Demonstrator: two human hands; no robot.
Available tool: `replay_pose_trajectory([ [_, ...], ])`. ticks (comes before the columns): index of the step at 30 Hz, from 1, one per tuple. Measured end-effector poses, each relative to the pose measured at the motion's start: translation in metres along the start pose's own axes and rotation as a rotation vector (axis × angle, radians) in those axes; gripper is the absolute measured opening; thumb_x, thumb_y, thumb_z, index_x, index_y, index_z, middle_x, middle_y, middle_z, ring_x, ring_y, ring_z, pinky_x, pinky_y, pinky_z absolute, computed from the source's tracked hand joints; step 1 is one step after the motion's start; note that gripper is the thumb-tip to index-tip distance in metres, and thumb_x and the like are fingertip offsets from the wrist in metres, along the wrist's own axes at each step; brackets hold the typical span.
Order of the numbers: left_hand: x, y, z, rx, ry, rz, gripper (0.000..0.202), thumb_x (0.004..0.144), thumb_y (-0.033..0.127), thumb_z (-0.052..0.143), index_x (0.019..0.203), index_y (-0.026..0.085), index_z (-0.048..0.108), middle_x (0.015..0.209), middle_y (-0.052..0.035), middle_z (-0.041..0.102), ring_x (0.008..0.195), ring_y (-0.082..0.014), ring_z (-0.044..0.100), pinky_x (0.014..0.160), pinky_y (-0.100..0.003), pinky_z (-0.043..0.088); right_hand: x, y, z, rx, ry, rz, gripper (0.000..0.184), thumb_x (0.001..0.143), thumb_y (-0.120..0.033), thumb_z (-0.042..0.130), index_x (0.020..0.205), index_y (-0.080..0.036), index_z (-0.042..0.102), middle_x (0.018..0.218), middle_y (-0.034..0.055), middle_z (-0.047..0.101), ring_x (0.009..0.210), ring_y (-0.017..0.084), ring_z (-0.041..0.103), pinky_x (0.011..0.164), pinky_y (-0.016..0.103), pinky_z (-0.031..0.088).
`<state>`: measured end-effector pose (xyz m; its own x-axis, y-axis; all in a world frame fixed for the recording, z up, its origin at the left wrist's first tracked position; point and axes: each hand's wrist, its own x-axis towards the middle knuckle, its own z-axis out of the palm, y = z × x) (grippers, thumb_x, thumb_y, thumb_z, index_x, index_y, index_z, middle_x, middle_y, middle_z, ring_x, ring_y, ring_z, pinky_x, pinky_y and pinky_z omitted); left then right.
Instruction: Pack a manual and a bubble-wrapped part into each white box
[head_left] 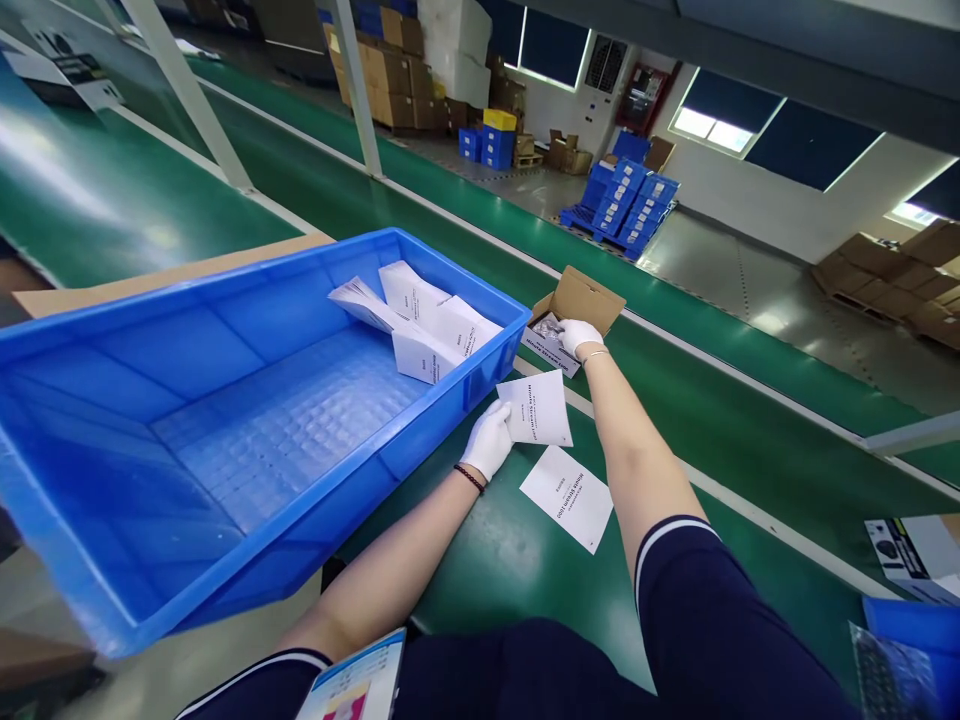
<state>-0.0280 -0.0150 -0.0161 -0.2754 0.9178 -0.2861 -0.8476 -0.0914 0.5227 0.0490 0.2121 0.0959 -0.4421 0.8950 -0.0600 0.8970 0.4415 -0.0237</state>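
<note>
My left hand [490,440], in a white glove, is closed on the edge of a printed white instruction booklet [537,408]. Another such booklet [570,498] lies flat on the green surface just below it. My gloved right hand [580,335] reaches into a small open carton [551,349] whose brown lid [589,298] stands up. Its fingertips touch a clear plastic-wrapped item [548,326] inside; the fingers are partly hidden, so their grip cannot be made out. To the left, a large blue bin [300,510] holds several stacks of the same booklets [426,352] at its far end.
A green conveyor belt [720,420] runs past beyond the bin. A white printed box [911,555] and a blue tray [900,625] with a plastic-bagged item are at the right. Metal posts [187,95] rise on the left. Blue crates [626,205] and cartons stand on the floor behind.
</note>
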Motion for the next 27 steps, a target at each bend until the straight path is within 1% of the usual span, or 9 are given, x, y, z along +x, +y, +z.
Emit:
replay_pose_trajectory([
  [4, 0.006, -0.007, -0.003, 0.126, 0.043, 0.141, 0.029, 0.08, 0.017, 0.067, 0.109, 0.014, 0.068, 0.118, -0.0124, 0.071, 0.115, -0.0268, 0.066, 0.111, -0.048, 0.047, -0.003, 0.012, 0.003, -0.079, -0.027, -0.006, 0.041, 0.092, -0.033, 0.053, 0.127, -0.015, 0.066, 0.128, 0.0238, 0.06, 0.118, 0.038, 0.056, 0.097, 0.053, 0.045],
  [7, 0.01, -0.009, -0.006, 0.231, 0.082, 0.201, 0.029, 0.078, 0.019, 0.068, 0.107, 0.015, 0.07, 0.121, -0.0128, 0.07, 0.116, -0.0284, 0.066, 0.11, -0.049, 0.047, -0.027, 0.014, -0.008, -0.08, 0.037, -0.056, 0.046, 0.099, -0.032, 0.039, 0.14, -0.016, 0.054, 0.14, 0.0219, 0.052, 0.124, 0.037, 0.051, 0.097, 0.051, 0.045],
  [9, 0.011, -0.008, -0.007, 0.233, 0.077, 0.205, 0.031, 0.078, 0.019, 0.068, 0.109, 0.015, 0.07, 0.124, -0.0132, 0.069, 0.116, -0.0284, 0.066, 0.108, -0.048, 0.049, -0.062, 0.008, -0.009, -0.085, 0.093, -0.251, 0.048, 0.102, -0.04, 0.034, 0.143, -0.02, 0.049, 0.143, 0.0172, 0.05, 0.126, 0.034, 0.047, 0.098, 0.047, 0.044],
  [11, 0.009, -0.006, -0.005, 0.206, 0.046, 0.196, 0.033, 0.078, 0.018, 0.068, 0.111, 0.015, 0.07, 0.125, -0.0131, 0.069, 0.115, -0.0274, 0.066, 0.106, -0.044, 0.05, -0.107, -0.004, 0.001, -0.139, 0.109, -0.589, 0.051, 0.099, -0.049, 0.045, 0.142, -0.022, 0.049, 0.143, 0.0146, 0.051, 0.127, 0.034, 0.045, 0.1, 0.048, 0.041],
  [14, 0.002, -0.004, -0.003, 0.151, -0.016, 0.121, 0.035, 0.08, 0.017, 0.066, 0.114, 0.014, 0.069, 0.123, -0.0135, 0.07, 0.111, -0.0255, 0.067, 0.1, -0.038, 0.054, -0.168, -0.019, 0.024, -0.272, 0.1, -0.866, 0.048, 0.094, -0.036, 0.058, 0.139, -0.02, 0.053, 0.138, 0.0154, 0.056, 0.123, 0.035, 0.047, 0.101, 0.051, 0.037],
  [17, -0.006, -0.003, -0.001, 0.136, -0.074, -0.02, 0.04, 0.085, 0.023, 0.064, 0.125, 0.014, 0.064, 0.12, -0.0152, 0.07, 0.098, -0.0227, 0.07, 0.088, -0.035, 0.057, -0.185, -0.014, 0.029, -0.272, 0.2, -0.724, 0.037, 0.098, -0.017, 0.042, 0.13, -0.018, 0.06, 0.123, 0.0154, 0.065, 0.113, 0.031, 0.054, 0.099, 0.049, 0.039],
  [22, -0.011, -0.002, -0.004, 0.162, -0.109, -0.103, 0.049, 0.091, 0.03, 0.06, 0.136, 0.011, 0.054, 0.119, -0.0193, 0.069, 0.083, -0.0191, 0.07, 0.08, -0.032, 0.054, -0.129, 0.025, 0.002, -0.194, 0.458, -0.221, 0.051, 0.097, -0.012, 0.028, 0.144, -0.013, 0.05, 0.148, 0.0183, 0.05, 0.141, 0.034, 0.036, 0.111, 0.052, 0.03],
  [24, -0.011, -0.001, -0.004, 0.165, -0.121, -0.107, 0.047, 0.091, 0.028, 0.06, 0.133, 0.009, 0.056, 0.116, -0.0192, 0.069, 0.084, -0.0192, 0.07, 0.081, -0.032, 0.053, -0.104, 0.037, 0.001, -0.147, 0.39, -0.018, 0.052, 0.098, -0.018, 0.029, 0.147, -0.012, 0.044, 0.156, 0.0187, 0.04, 0.145, 0.035, 0.03, 0.112, 0.052, 0.029],
  [27, -0.012, 0.0, -0.003, 0.196, -0.118, -0.108, 0.042, 0.089, 0.025, 0.063, 0.127, 0.01, 0.059, 0.108, -0.0165, 0.071, 0.082, -0.0192, 0.07, 0.081, -0.032, 0.052, -0.081, 0.044, 0.017, -0.013, 0.116, 0.121, 0.06, 0.1, -0.046, 0.036, 0.15, -0.014, 0.04, 0.158, 0.0189, 0.038, 0.143, 0.038, 0.033, 0.112, 0.052, 0.031],
])
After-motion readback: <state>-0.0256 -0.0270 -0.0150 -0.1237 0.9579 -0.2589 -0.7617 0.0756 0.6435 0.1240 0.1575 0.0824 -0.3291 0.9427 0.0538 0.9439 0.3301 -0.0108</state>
